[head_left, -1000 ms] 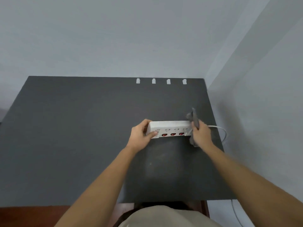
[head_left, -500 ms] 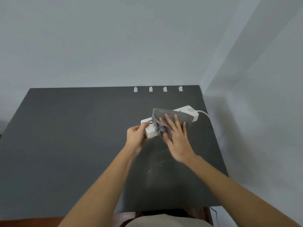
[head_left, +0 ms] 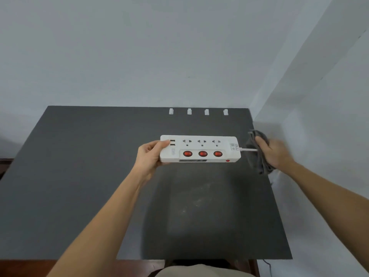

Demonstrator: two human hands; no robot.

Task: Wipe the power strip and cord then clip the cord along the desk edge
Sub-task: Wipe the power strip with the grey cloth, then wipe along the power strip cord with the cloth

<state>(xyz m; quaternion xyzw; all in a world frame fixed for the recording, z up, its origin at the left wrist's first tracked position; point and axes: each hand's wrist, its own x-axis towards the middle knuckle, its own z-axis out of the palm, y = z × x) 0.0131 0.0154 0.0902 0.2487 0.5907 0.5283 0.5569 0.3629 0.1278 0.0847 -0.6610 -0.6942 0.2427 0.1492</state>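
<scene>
Power strip (head_left: 199,149) in left hand (head_left: 150,156), four clips (head_left: 198,111) beyond, cloth (head_left: 257,154) rightward.

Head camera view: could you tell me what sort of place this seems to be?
Probably a home or office desk corner: a dark desk against plain grey walls, four cable clips along its far edge, a power strip in hand.

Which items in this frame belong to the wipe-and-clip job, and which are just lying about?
Belongs to the job:
- power strip, gripped at its end by the left hand
- cord
- grey cloth, bunched around the cord in the right hand
- four white clips along the far edge of the desk

Lying about:
- nothing else on the desk
</scene>
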